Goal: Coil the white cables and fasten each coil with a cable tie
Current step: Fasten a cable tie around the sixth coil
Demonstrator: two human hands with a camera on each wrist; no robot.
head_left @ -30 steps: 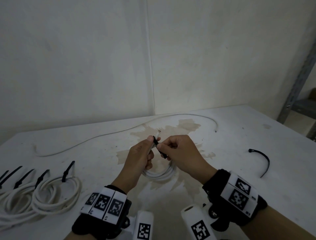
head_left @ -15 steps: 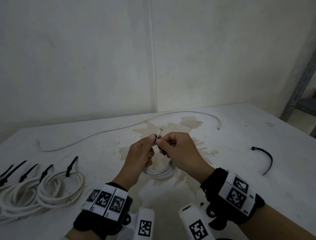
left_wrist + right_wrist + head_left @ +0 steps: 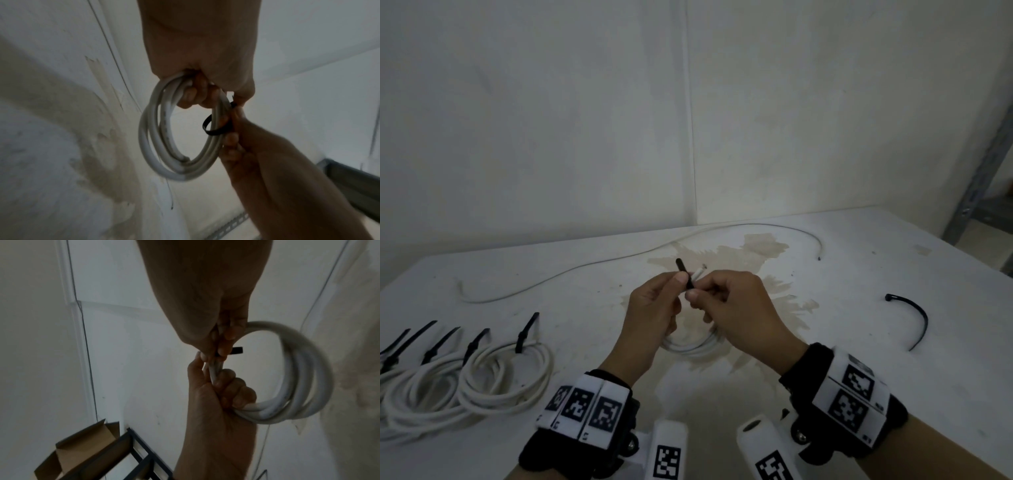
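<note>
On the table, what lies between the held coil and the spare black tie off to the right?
Nothing: in the head view, only bare stained table separates the held coil from the spare black tie.

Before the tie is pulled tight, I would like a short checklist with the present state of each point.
1. Coil held by left hand: ok.
2. Cable tie looped around the coil's strands: ok.
3. Tie's tail through its head: cannot tell, fingers cover it.
4. Right hand pinching the tie: ok.
5. All turns inside the loop: cannot tell.
6. Spare tie on the table for the loose cable: ok.
</note>
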